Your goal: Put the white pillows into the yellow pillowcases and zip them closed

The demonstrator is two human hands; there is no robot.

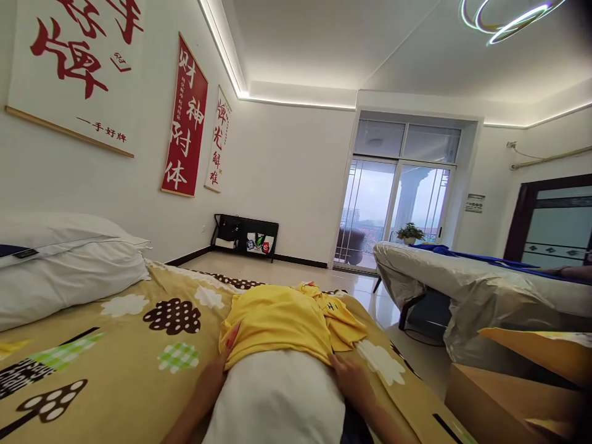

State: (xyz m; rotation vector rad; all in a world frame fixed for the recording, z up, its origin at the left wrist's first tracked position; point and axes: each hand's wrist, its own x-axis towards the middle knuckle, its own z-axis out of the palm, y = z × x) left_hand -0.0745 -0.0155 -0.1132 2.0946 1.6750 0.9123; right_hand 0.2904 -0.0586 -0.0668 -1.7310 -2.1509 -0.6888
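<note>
Yellow shirt [277, 327] lies on the bed [115, 364], near the bed's foot edge and close to its right side, partly folded, a bunched part with dark print trailing toward the right.

Left hand [222, 364] rests flat at the shirt's left edge, fingers extended, fingertips tucked against or just under the fabric; not a closed fist. Right hand [349, 376] lies at the shirt's right lower corner, fingers touching the cloth; whether it pinches the fabric cannot be told.

A white cloth or garment [277, 401] sits between the forearms, its far edge under the shirt's near hem.

Bedspread is mustard with mushroom and cloud shapes. White pillow [65, 265] at the bed's left side, well apart from the shirt. Cardboard box [504, 401] just beside the bed's right edge. Second covered bed [485, 290] across the floor.
</note>
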